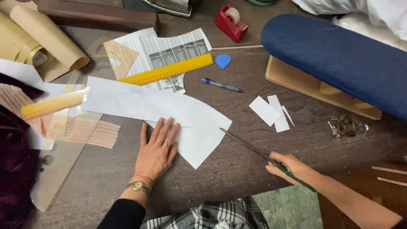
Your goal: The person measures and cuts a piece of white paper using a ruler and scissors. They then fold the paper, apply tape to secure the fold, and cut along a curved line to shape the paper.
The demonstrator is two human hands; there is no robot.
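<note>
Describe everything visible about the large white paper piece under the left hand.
The white paper piece is a long, curved cut shape, plain and thin, lying flat on the dark wooden table. Its left end overlaps a yellow ruler. The left hand presses flat on its lower edge, while the scissors, held in the right hand, meet its right edge.

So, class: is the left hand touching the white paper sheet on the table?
Touching. The head view shows the left hand lying flat, fingers spread on the white paper sheet, pressing it to the table.
</note>
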